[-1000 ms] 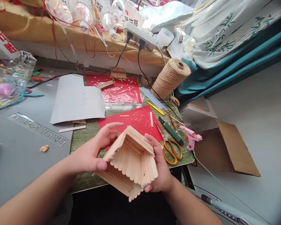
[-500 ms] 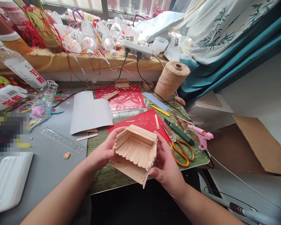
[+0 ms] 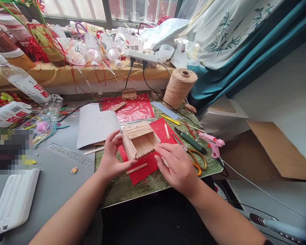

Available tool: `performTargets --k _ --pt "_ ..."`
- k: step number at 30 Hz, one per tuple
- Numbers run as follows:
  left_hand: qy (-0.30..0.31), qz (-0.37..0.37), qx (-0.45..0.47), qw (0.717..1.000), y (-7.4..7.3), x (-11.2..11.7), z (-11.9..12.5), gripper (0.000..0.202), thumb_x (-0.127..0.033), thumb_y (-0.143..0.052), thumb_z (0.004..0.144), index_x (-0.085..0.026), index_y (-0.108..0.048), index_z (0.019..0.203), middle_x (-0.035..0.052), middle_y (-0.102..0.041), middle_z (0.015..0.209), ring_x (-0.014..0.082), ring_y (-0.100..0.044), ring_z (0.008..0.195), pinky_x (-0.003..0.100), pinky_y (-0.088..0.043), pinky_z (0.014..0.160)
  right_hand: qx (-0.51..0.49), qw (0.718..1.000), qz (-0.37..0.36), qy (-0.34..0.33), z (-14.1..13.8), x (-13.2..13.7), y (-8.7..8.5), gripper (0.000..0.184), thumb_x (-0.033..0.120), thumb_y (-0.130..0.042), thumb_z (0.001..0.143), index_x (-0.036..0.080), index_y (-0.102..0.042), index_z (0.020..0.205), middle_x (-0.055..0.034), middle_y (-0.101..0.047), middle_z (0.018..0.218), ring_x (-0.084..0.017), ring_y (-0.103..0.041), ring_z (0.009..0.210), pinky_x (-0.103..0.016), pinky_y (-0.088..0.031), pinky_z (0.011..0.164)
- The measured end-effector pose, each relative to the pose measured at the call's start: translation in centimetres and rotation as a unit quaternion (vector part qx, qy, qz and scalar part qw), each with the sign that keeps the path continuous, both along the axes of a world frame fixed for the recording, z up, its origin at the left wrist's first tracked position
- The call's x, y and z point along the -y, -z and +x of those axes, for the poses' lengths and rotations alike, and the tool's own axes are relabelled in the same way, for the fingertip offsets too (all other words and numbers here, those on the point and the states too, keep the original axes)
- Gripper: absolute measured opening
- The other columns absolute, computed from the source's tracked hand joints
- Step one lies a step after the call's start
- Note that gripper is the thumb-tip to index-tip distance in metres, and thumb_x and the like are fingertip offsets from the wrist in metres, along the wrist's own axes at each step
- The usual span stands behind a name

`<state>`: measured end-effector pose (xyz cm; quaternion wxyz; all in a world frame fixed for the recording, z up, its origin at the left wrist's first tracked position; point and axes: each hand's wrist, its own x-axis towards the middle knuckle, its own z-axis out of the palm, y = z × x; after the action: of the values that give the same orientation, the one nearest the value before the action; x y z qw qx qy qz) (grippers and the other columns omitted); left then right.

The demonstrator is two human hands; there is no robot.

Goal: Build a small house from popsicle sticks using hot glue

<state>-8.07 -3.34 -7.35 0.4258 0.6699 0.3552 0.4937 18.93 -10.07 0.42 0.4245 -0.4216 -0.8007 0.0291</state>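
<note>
The box [image 3: 139, 129], built of wooden sticks, sits over the middle of the near red sheet [image 3: 139, 176], its open side toward the person; whether it rests there or is held just above cannot be told. Round stick ends line the opening's lower edge. The left hand [image 3: 112, 154] clasps its left side, thumb at the low front corner. The right hand [image 3: 177, 165] has its fingertips at the box's right edge, thumb apart from them; whether they pinch anything cannot be told.

On the same sheet lie 2 loose sticks: 1 in front of the box [image 3: 137, 168], 1 beyond its right side [image 3: 167, 131]. Just right are the scissors [image 3: 203, 161], partly behind the right hand, then the cutter [image 3: 190, 140] and yellow pen [image 3: 170, 119]. The pink glue gun [image 3: 213, 143] is at the table's right edge.

Behind the box, a 2nd red sheet [image 3: 142, 105] carries small scraps. White paper [image 3: 98, 122] is to its left, the twine spool [image 3: 180, 89] to its right. Farther back, a power strip [image 3: 142, 58] with 2 plugs sits on the ledge.
</note>
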Motion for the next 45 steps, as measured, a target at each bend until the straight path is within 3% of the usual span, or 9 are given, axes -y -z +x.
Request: performTargets --k 8,15,18,22,32,36,39,42,45 --pt "-0.078 0.17 -0.115 0.976 1.6 0.1 -0.1 0.12 -0.048 -0.1 0.071 -0.031 -0.03 0.167 0.0182 -0.051 0.155 0.0366 -0.059 0.144 0.059 -0.049 0.124 -0.105 0.976 -0.19 0.007 -3.1 -0.6 0.5 0.041 0.02 -0.055 0.107 0.026 -0.067 0.145 -0.0123 -0.073 0.146 -0.028 -0.071 0.137 -0.045 -0.062 0.114" --pt "-0.086 0.201 -0.103 0.97 1.2 0.1 0.0 0.12 -0.046 -0.101 0.07 -0.028 -0.032 0.167 0.0178 -0.057 0.15 0.036 -0.063 0.14 0.055 -0.053 0.12 -0.144 0.963 -0.222 -0.047 -3.5 -1.2 1.2 0.038 0.014 -0.055 0.105 0.027 -0.071 0.138 -0.0108 -0.073 0.139 -0.025 -0.07 0.132 -0.042 -0.059 0.114" --pt "-0.053 0.223 -0.104 0.968 1.0 0.2 0.1 0.117 -0.041 -0.101 0.071 -0.029 -0.033 0.166 0.0168 -0.059 0.15 0.0355 -0.064 0.139 0.054 -0.054 0.118 -0.153 0.953 -0.249 -0.079 -3.7 -1.5 1.4 0.03 0.012 -0.055 0.104 0.025 -0.079 0.117 -0.0099 -0.076 0.123 -0.023 -0.074 0.114 -0.037 -0.062 0.099" --pt "-0.049 0.239 -0.119 0.963 0.6 0.0 0.0 0.116 -0.041 -0.1 0.073 -0.03 -0.03 0.165 0.0175 -0.058 0.151 0.0365 -0.064 0.139 0.057 -0.055 0.118 -0.15 0.958 -0.231 -0.075 -3.5 -1.0 1.8 0.024 0.017 -0.057 0.105 0.023 -0.08 0.102 -0.0073 -0.076 0.097 -0.021 -0.074 0.092 -0.034 -0.062 0.082" --pt "-0.172 0.369 -0.254 0.877 -1.1 -0.7 -0.9 0.095 -0.029 -0.093 0.083 -0.035 -0.037 0.158 0.0138 -0.064 0.15 0.0351 -0.063 0.141 0.062 -0.055 0.119 -0.103 0.979 -0.164 0.061 2.1 0.6 2.4 0.017 0.025 -0.068 0.103 0.027 -0.084 0.107 -0.0082 -0.082 0.1 -0.025 -0.078 0.093 -0.044 -0.065 0.087" --pt "-0.198 0.385 -0.284 0.855 -0.4 -0.7 -1.2 0.081 -0.025 -0.089 0.086 -0.037 -0.043 0.153 0.0093 -0.067 0.15 0.0328 -0.063 0.142 0.062 -0.052 0.122 -0.299 0.925 -0.104 0.21 4.9 0.3 2.0 0.011 0.035 -0.083 0.094 0.025 -0.084 0.099 -0.0065 -0.079 0.093 -0.022 -0.073 0.077 -0.04 -0.063 0.071" --pt "-0.196 0.403 -0.3 0.842 0.2 -0.7 -1.2 0.076 -0.023 -0.088 0.087 -0.038 -0.048 0.15 0.0066 -0.069 0.148 0.031 -0.064 0.142 0.061 -0.05 0.125 -0.434 0.866 -0.068 0.241 6.0 -0.1 1.4 0.022 0.038 -0.094 0.082 0.021 -0.082 0.091 -0.0027 -0.075 0.081 -0.016 -0.065 0.063 -0.033 -0.056 0.058" --pt "-0.184 0.413 -0.312 0.836 0.6 -0.7 -1.1 0.074 -0.022 -0.087 0.089 -0.039 -0.049 0.15 0.0048 -0.071 0.147 0.0298 -0.065 0.14 0.061 -0.048 0.127 -0.399 0.89 -0.085 0.204 5.9 -0.2 1.5 0.028 0.04 -0.097 0.078 0.021 -0.078 0.077 -0.0015 -0.07 0.07 -0.017 -0.064 0.062 -0.034 -0.055 0.058" --pt "-0.168 0.431 -0.305 0.833 0.6 -0.5 -1.0 0.078 -0.021 -0.087 0.089 -0.039 -0.047 0.153 0.004 -0.072 0.147 0.0288 -0.065 0.141 0.058 -0.046 0.128 -0.307 0.924 -0.156 0.167 5.2 -0.2 2.2 0.03 0.046 -0.086 0.091 0.022 -0.077 0.076 -0.006 -0.075 0.079 -0.022 -0.07 0.073 -0.039 -0.06 0.068"
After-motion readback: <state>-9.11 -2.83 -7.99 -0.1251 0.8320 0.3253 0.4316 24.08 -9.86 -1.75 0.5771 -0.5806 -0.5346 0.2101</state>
